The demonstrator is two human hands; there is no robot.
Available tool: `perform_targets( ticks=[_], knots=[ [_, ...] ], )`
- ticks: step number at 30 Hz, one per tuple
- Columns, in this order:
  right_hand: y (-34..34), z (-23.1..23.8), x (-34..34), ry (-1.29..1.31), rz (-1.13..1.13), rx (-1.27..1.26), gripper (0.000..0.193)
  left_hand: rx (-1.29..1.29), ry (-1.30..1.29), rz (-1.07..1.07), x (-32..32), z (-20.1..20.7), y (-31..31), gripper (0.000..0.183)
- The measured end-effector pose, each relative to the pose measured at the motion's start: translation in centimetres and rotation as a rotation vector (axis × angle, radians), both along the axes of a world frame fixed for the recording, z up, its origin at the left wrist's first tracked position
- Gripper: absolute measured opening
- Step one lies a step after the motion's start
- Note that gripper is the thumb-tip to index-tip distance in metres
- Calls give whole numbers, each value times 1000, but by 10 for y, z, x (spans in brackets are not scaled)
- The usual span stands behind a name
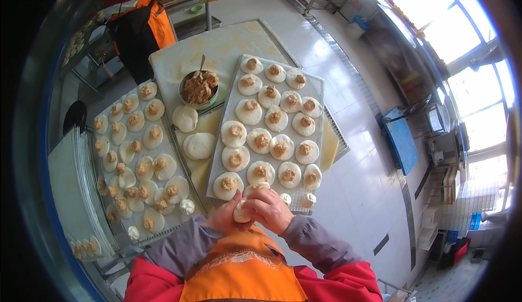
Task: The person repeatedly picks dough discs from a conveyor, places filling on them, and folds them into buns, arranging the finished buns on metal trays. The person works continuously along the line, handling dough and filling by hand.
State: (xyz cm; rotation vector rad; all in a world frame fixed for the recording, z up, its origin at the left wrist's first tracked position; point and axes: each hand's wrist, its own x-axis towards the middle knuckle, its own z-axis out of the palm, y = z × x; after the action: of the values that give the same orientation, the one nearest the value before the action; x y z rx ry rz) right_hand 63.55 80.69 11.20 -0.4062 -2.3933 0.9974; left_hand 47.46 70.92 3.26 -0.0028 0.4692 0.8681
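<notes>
Both hands meet at the table's near edge, just above the orange apron point(244, 272). Open room: bare white floor point(359, 193) to the right of the right hand; the strip betw. the two trays ahead holds only two plain dough rounds point(198, 145).

Right tray point(321, 90) starts right at the fingertips, w/ rows of flat dough discs topped w/ brown filling; its near edge carries a couple of finished pinched buns point(308, 198). Left tray point(103, 190) sits ahead-left, similarly loaded. Metal filling bowl point(199, 89) w/ spoon is well ahead, betw. the trays. Blue flat panel point(402, 139) far right, no label readable.

Left hand point(225, 218) cups a dough piece point(241, 213) from below, fingers curled around it. Right hand point(269, 208) is closed over its top, fingers bent, pinching the dough. Forearms angle inward in grey sleeves.
</notes>
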Motion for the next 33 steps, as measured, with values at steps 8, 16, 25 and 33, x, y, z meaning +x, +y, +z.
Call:
perform_targets(
  ticks=[8,16,25,33],
  knots=[
    [95,-41,41,-139,-54,-478,68,93,-77,231,17,39,59,75],
    [436,-163,76,-142,-965,18,62,-79,961,378,-58,34,-33,28],
    [548,-247,98,-561,-922,67,82,-369,1039,484,-65,14,-113,24],
    [405,-140,75,-65,-418,-304,50,-193,998,375,-73,10,-140,23]
  ],
)
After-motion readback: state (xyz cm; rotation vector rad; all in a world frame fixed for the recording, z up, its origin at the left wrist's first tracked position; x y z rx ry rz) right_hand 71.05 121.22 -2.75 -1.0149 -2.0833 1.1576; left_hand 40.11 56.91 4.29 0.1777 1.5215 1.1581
